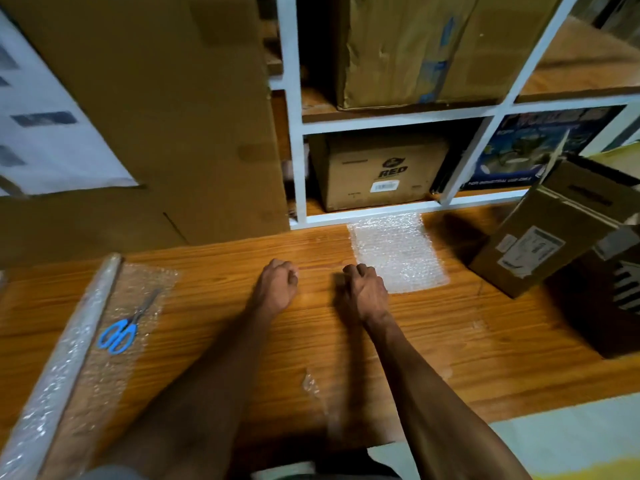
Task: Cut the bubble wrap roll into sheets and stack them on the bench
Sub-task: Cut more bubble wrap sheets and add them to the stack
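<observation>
Head view of a wooden bench (433, 341). The left hand (277, 285) and right hand (367, 292) are hovering over the wood with fingers curled, gripping nothing. The bubble wrap roll (59, 368) is lying at the far left, its unrolled end (117, 327) carrying blue-handled scissors (119, 332). A cut sheet (398, 254) is lying flat just beyond the right hand. A small scrap (311, 384) is resting near the front edge. The white shelving (298, 133) is holding cardboard boxes: one marked "RED" (381, 171) below, a larger one (415, 50) above. An open carton (554, 226) is sitting tilted at right, contents unseen.
</observation>
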`<action>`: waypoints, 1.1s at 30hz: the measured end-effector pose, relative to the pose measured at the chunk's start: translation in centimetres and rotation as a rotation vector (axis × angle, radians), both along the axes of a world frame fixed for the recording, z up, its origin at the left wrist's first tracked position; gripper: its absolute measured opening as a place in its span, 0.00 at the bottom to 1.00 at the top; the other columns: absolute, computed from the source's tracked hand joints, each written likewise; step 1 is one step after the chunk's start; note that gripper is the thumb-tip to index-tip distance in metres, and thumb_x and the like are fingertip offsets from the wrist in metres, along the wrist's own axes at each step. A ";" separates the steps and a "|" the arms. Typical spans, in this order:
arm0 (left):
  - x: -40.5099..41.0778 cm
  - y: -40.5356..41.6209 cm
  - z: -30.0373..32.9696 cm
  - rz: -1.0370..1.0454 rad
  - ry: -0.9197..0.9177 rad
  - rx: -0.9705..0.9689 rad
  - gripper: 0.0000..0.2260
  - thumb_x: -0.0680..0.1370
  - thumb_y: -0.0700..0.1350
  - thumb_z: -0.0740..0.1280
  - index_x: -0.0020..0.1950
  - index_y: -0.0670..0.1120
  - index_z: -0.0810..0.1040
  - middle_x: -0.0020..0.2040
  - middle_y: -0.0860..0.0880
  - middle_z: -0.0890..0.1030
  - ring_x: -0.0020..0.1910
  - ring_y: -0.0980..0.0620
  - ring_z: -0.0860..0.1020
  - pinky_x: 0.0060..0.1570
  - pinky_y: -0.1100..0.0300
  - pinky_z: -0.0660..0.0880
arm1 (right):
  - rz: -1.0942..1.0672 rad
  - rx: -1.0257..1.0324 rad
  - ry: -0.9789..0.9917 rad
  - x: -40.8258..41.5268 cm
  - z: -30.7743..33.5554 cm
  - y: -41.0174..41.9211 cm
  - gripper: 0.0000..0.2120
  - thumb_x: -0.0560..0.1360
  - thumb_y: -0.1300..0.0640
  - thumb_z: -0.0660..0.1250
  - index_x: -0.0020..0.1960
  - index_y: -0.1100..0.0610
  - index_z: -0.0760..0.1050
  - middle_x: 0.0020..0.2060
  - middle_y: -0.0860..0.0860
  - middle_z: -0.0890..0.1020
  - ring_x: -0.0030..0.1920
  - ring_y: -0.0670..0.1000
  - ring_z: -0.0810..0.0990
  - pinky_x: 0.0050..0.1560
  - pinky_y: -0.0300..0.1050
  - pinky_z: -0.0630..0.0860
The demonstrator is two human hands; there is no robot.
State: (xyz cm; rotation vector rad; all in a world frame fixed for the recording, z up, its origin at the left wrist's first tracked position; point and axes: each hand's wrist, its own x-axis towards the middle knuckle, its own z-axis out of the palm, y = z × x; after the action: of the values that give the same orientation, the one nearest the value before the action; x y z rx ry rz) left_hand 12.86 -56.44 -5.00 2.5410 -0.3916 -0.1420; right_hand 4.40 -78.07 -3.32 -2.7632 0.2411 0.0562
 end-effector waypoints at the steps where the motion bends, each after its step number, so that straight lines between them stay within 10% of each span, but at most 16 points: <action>1: -0.7 1.8 0.3 0.006 0.009 0.008 0.07 0.78 0.42 0.66 0.50 0.49 0.84 0.53 0.46 0.80 0.52 0.43 0.79 0.56 0.55 0.76 | 0.010 0.017 -0.014 -0.4 -0.1 1.6 0.19 0.77 0.58 0.66 0.67 0.58 0.75 0.60 0.59 0.79 0.59 0.65 0.77 0.55 0.57 0.75; 21: -13.5 40.1 -0.1 0.317 -0.157 0.294 0.16 0.69 0.45 0.71 0.57 0.55 0.81 0.59 0.50 0.75 0.60 0.43 0.73 0.54 0.47 0.73 | 0.342 0.141 0.117 -8.9 -2.7 41.0 0.21 0.82 0.43 0.62 0.71 0.51 0.70 0.63 0.56 0.75 0.61 0.62 0.76 0.56 0.55 0.78; 27: -14.2 44.2 -0.3 0.422 0.112 0.270 0.35 0.72 0.54 0.76 0.75 0.57 0.66 0.71 0.44 0.66 0.66 0.39 0.69 0.61 0.45 0.74 | 0.132 0.245 0.163 -8.8 -2.9 48.6 0.27 0.79 0.40 0.68 0.69 0.55 0.68 0.61 0.59 0.78 0.60 0.64 0.80 0.56 0.55 0.78; 33: -14.9 44.9 -0.4 0.310 0.114 0.139 0.37 0.75 0.42 0.73 0.80 0.50 0.61 0.69 0.44 0.70 0.64 0.42 0.72 0.62 0.50 0.73 | -0.054 0.191 0.219 -7.8 -3.3 50.5 0.24 0.83 0.52 0.61 0.76 0.57 0.62 0.60 0.61 0.80 0.60 0.64 0.81 0.58 0.54 0.78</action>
State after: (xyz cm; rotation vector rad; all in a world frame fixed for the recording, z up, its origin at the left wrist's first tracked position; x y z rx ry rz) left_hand -2.02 -11.58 -5.38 2.6778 0.0600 -0.2013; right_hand -3.37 -27.59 -6.65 -2.5579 0.3487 0.3511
